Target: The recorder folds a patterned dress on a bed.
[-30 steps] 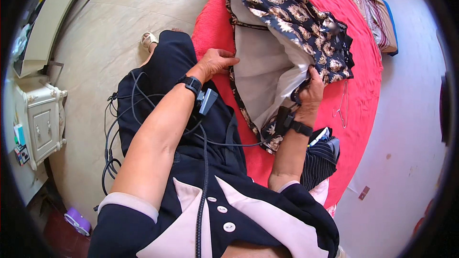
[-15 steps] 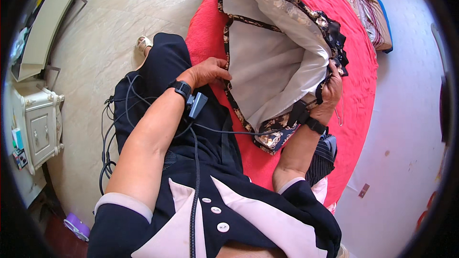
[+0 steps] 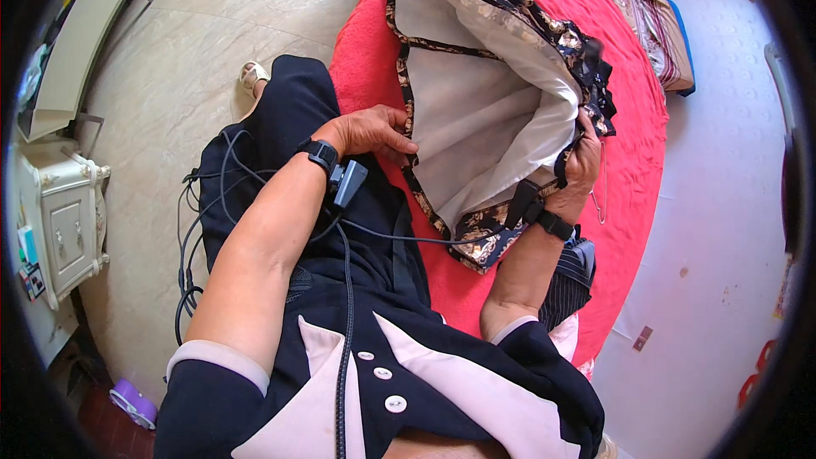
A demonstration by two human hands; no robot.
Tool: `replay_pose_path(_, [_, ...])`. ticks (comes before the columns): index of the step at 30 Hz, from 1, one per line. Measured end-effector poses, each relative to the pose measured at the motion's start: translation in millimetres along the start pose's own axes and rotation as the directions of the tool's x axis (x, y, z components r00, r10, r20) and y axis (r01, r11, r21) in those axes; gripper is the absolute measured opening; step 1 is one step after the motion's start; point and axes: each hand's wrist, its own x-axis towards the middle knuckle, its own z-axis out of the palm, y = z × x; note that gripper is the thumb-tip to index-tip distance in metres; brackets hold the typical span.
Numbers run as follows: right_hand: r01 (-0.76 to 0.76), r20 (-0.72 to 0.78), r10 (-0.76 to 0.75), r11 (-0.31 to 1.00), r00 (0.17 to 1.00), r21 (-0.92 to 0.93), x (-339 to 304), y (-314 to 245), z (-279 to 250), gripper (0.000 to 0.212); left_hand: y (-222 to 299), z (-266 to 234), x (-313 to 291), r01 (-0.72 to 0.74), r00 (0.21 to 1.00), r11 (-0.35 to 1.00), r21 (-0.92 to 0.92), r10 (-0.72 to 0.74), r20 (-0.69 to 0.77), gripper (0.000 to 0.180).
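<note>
A dark garment with a gold floral print [image 3: 476,242] lies on the red bed cover, opened so that its pale shiny lining [image 3: 476,110] shows. My left hand [image 3: 374,132] pinches its printed left edge, thumb over the lining. On the opposite side my right hand [image 3: 581,161] is closed on gathered fabric, with the lining bunched above the fingers; part of its grip is hidden. Black ruffled trim [image 3: 602,89] shows beyond my right hand. Both wrists wear black straps with small devices, and a cable runs across from the left one.
The red bed cover [image 3: 361,59] spreads under the garment. A dark pinstriped cloth [image 3: 565,293] lies by my right forearm, near a thin wire hanger [image 3: 601,200]. Folded bedding [image 3: 663,42] sits at the far right. A white cabinet [image 3: 72,225] stands on the left.
My right hand has shifted slightly left and the lining has billowed a little. The left hand's fingers have moved slightly further over the garment's edge.
</note>
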Motion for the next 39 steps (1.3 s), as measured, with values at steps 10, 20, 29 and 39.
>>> replay_pose_path(10, [-0.291, 0.073, 0.294, 0.825, 0.953, 0.484, 0.0, 7.0, 36.2, 0.026, -7.1, -6.3, 3.8, -0.030, 0.984, 0.996, 0.084, 0.045, -0.175, 0.033])
replay_pose_path(20, [-0.495, 0.252, 0.441, 0.838, 0.862, 0.227, -15.6, 32.8, 50.0, 0.013, -1.7, 12.5, 24.4, -0.095, 0.515, 0.684, 0.724, 0.656, -0.552, 0.031])
replay_pose_path(29, [-0.573, 0.305, 0.504, 0.792, 0.808, 0.208, -27.1, 49.0, 75.5, 0.017, 12.0, 38.7, 44.2, -0.251, 0.923, 0.747, 0.615, 0.377, -0.081, 0.031])
replay_pose_path(39, [-0.523, 0.282, 0.464, 0.831, 0.840, 0.190, -34.0, 47.8, 75.3, 0.014, 16.1, 31.8, 51.1, -0.176, 0.916, 0.860, 0.480, 0.321, -0.239, 0.041])
